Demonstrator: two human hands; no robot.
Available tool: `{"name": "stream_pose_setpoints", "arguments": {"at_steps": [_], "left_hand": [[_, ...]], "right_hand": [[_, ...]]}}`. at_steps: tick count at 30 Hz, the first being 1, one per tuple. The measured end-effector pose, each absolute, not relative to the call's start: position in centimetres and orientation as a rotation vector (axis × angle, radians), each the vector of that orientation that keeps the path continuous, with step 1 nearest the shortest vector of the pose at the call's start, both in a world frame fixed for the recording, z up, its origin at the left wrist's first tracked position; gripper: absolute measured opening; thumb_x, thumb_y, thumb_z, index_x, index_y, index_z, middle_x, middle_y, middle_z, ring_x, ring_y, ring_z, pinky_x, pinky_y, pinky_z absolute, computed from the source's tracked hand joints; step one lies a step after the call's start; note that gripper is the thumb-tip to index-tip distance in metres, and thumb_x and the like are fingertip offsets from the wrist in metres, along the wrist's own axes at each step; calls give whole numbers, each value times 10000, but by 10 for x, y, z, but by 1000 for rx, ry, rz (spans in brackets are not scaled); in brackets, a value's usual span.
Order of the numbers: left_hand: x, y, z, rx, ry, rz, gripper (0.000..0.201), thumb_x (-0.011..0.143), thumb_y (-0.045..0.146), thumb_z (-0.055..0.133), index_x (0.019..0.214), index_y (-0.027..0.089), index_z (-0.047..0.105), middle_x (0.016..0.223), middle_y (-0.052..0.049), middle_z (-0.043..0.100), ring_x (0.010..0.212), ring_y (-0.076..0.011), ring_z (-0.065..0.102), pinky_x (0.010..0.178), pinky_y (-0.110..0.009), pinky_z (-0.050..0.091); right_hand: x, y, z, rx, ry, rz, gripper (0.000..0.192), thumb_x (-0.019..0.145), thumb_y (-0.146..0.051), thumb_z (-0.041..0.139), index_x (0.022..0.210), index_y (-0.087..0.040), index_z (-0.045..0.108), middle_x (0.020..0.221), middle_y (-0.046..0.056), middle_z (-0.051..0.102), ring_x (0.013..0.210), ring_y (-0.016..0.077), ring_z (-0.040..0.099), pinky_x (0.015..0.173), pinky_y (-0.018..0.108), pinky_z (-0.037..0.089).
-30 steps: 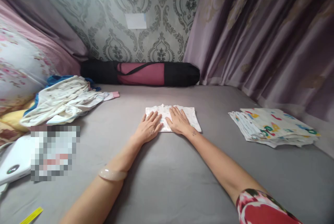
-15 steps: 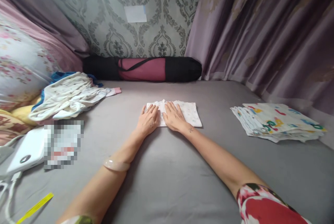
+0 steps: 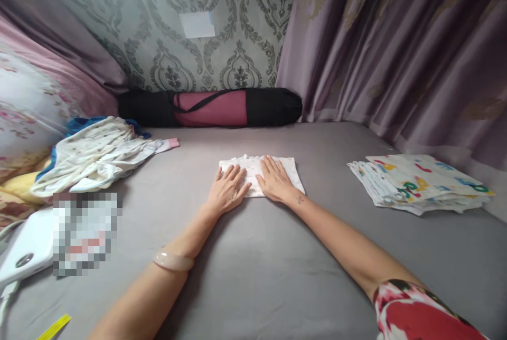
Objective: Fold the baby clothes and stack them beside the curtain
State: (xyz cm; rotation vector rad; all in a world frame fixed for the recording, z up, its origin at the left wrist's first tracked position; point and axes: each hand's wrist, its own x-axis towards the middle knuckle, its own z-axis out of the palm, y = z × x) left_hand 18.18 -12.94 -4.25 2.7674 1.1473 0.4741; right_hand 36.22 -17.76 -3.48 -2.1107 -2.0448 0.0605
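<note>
A folded white cloth with a faint print lies flat on the grey bed sheet in front of me. My left hand rests palm down over its left part, fingers stretched out and thumb spread to the right. Flat on the middle of the cloth lies my right hand, its fingers pointing away from me. Both hands press on the cloth from above without gripping it. The hands cover part of its near edge.
To the right sits a stack of folded cloths with coloured letters on top. Crumpled clothes lie at the left, near a white power bank with a cable and a yellow strip. A black and maroon long bag lies along the wall.
My right hand has slid a little to the right across the cloth, so the hands are further apart. My left thumb now spreads outward. The view has shifted slightly.
</note>
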Motion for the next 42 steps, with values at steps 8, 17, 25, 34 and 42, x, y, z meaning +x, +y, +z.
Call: {"name": "stream_pose_setpoints", "arguments": {"at_steps": [8, 17, 25, 34, 42], "left_hand": [[181, -127, -39, 2838, 1206, 235, 590, 960, 543, 293, 1431, 209, 410, 1539, -98, 338, 1434, -271, 268, 1164, -490, 188], [177, -111, -43, 2755, 1290, 163, 602, 981, 491, 247, 1481, 163, 317, 1573, -123, 245, 1460, -287, 179, 1165, -516, 138], [175, -102, -45, 2783, 1247, 194, 570, 966, 522, 272, 1440, 218, 365, 1528, -136, 335, 1404, -298, 294, 1129, -539, 164], [189, -54, -17, 2717, 1255, 253, 259, 887, 349, 467, 1001, 216, 657, 1056, -85, 662, 1009, -256, 584, 964, -438, 341], [198, -16, 2, 2373, 1224, 120, 371, 692, 334, 630, 1015, 160, 681, 1026, -71, 705, 879, -211, 643, 735, -259, 455]], "right_hand": [[372, -174, -37, -2098, -2049, 228, 652, 973, -425, 220, 1492, -34, 278, 1579, 150, 204, 1467, 238, 131, 1182, 405, 66], [419, -180, -39, -2257, -1927, 153, 677, 978, -439, 183, 1489, -4, 266, 1572, 172, 212, 1464, 265, 133, 1185, 425, 69], [424, -180, -48, -2182, -1898, 130, 652, 983, -446, 166, 1480, -51, 317, 1563, 144, 263, 1459, 250, 165, 1184, 415, 92], [433, -175, -41, -2144, -1927, 60, 451, 980, -332, 317, 1360, -155, 484, 1448, 128, 465, 1364, 253, 351, 1144, 470, 159], [456, -143, -19, -2183, -1987, 208, 280, 949, -235, 436, 1159, -190, 615, 1219, 101, 625, 1149, 220, 550, 983, 339, 380]]}}
